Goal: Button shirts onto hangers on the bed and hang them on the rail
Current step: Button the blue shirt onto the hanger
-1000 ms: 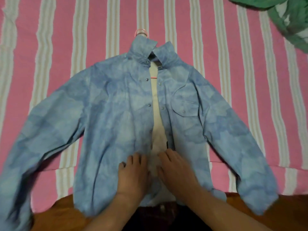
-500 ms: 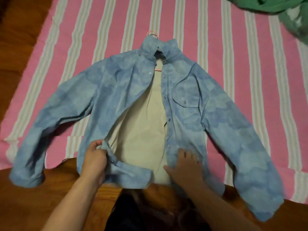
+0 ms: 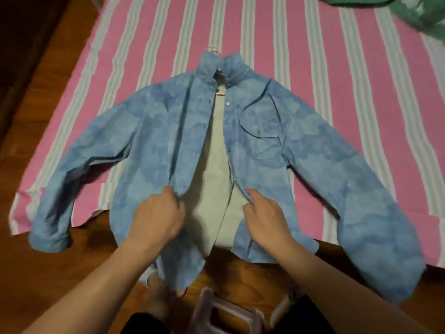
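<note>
1. The left hand (image 3: 157,216) grips the shirt's (image 3: 149,150) left front edge, fingers curled round the cloth just below a snap.
2. The right hand (image 3: 265,213) pinches the right front edge, fingers bent into the fabric; the two hands sit apart, with the open front between them.
3. The shirt lies face up, sleeves spread, its hem hanging over the near edge of the bed (image 3: 301,56); mottled blue cloth, pale beige lining, a flapped chest pocket right of the opening.
4. A pink hanger (image 3: 213,48) pokes out beyond the collar at the far end.
5. The sheet is pink with pale stripes; brown wood floor (image 3: 36,104) shows left and near.
6. A green cloth (image 3: 409,10) lies at the far right corner; a pale plastic stool (image 3: 224,314) stands at the near edge.
</note>
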A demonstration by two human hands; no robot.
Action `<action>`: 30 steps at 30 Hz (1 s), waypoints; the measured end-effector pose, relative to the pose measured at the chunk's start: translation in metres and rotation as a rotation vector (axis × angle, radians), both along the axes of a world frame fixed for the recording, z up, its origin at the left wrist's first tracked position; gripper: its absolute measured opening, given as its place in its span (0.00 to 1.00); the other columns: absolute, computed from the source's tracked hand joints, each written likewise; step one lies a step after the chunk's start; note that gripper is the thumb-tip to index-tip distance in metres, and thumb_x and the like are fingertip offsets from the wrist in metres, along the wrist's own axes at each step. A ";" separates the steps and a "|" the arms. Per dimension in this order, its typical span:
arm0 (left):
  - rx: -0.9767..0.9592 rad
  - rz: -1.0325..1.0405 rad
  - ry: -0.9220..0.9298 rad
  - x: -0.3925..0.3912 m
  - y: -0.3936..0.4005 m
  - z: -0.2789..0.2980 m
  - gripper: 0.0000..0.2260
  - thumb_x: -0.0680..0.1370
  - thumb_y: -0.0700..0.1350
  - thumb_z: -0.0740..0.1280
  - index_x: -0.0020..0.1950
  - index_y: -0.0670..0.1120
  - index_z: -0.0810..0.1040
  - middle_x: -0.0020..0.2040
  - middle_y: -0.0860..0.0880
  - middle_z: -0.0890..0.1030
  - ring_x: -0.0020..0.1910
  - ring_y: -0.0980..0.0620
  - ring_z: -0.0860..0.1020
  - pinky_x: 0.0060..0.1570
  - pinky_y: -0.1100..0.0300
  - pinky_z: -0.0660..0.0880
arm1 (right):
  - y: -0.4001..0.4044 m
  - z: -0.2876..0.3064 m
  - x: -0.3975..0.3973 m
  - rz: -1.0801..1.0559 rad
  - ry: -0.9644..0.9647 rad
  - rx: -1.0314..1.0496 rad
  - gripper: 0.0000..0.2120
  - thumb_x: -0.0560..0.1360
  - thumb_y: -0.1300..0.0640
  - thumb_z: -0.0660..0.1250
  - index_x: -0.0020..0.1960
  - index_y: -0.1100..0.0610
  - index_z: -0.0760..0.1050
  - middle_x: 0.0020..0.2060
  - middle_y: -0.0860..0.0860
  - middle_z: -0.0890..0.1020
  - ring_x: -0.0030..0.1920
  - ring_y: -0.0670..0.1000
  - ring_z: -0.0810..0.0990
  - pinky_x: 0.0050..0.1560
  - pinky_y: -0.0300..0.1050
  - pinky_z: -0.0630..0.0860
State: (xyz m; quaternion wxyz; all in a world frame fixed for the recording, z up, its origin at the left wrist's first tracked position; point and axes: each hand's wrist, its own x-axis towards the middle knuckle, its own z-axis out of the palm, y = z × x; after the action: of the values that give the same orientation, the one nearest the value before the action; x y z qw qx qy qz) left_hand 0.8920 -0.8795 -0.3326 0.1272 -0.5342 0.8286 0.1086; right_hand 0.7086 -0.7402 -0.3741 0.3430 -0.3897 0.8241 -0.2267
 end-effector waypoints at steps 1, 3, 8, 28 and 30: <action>0.138 0.018 0.041 -0.002 -0.001 -0.003 0.09 0.81 0.48 0.61 0.46 0.44 0.73 0.47 0.36 0.81 0.49 0.32 0.80 0.43 0.49 0.70 | 0.000 0.005 0.002 0.064 -0.023 -0.029 0.13 0.81 0.58 0.57 0.63 0.55 0.74 0.48 0.60 0.82 0.49 0.61 0.78 0.49 0.54 0.74; 0.490 0.006 0.131 -0.012 -0.011 -0.009 0.13 0.82 0.48 0.61 0.39 0.45 0.70 0.42 0.37 0.80 0.48 0.35 0.80 0.40 0.53 0.68 | -0.002 0.009 0.008 0.304 -0.009 -0.008 0.06 0.82 0.57 0.58 0.51 0.55 0.73 0.44 0.61 0.81 0.45 0.63 0.78 0.45 0.53 0.71; 0.729 -0.187 0.205 -0.019 -0.072 -0.040 0.16 0.84 0.56 0.61 0.45 0.47 0.80 0.31 0.53 0.77 0.34 0.52 0.77 0.34 0.61 0.70 | -0.043 -0.002 -0.008 0.555 0.130 0.171 0.28 0.79 0.32 0.49 0.41 0.53 0.74 0.36 0.49 0.80 0.39 0.50 0.77 0.47 0.52 0.74; -0.492 -0.469 0.553 0.047 -0.024 -0.162 0.15 0.81 0.54 0.57 0.55 0.47 0.79 0.49 0.42 0.79 0.48 0.37 0.77 0.46 0.45 0.74 | 0.003 -0.066 0.031 0.277 0.403 -0.051 0.31 0.78 0.32 0.56 0.74 0.49 0.68 0.69 0.53 0.76 0.69 0.56 0.74 0.70 0.52 0.69; -0.499 -0.411 0.453 0.075 -0.029 -0.168 0.19 0.80 0.57 0.56 0.61 0.49 0.79 0.57 0.42 0.79 0.55 0.38 0.76 0.56 0.45 0.73 | 0.025 -0.078 0.043 0.249 0.498 -0.043 0.35 0.75 0.30 0.48 0.71 0.51 0.70 0.68 0.56 0.76 0.69 0.59 0.72 0.70 0.56 0.68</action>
State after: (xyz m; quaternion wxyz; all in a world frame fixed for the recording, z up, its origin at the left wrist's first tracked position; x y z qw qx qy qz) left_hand 0.9675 -0.9089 -0.5011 -0.1734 -0.3341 0.9264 -0.0089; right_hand 0.7514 -0.7156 -0.4520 0.1467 -0.5391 0.8236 -0.0975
